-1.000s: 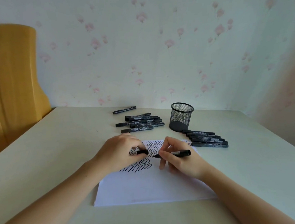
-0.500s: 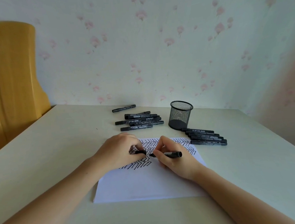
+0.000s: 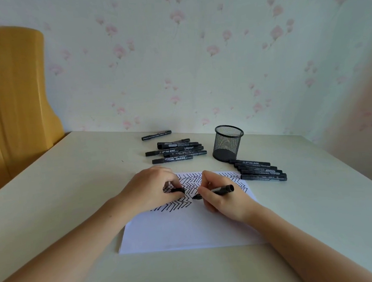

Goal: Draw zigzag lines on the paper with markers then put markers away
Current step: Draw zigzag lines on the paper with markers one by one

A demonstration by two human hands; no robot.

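A white sheet of paper (image 3: pixel 187 227) lies on the table in front of me, its far half covered with black zigzag lines (image 3: pixel 190 182). My right hand (image 3: pixel 223 200) grips a black marker (image 3: pixel 218 191) with its tip down on the paper near the lowest zigzag row. My left hand (image 3: pixel 149 191) rests on the paper's left part and pinches the marker's black cap (image 3: pixel 177 190). A black mesh pen cup (image 3: pixel 228 143) stands beyond the paper.
Several black markers (image 3: pixel 177 151) lie in a pile behind the paper, with one single marker (image 3: pixel 156 135) farther back. Another row of several markers (image 3: pixel 261 170) lies right of the cup. A yellow chair back (image 3: pixel 10 99) stands at the left; the wall is close behind.
My right hand with the marker has shifted left toward my left hand, and the tip has come down near the lowest zigzag row. The left hand holds the cap as before.
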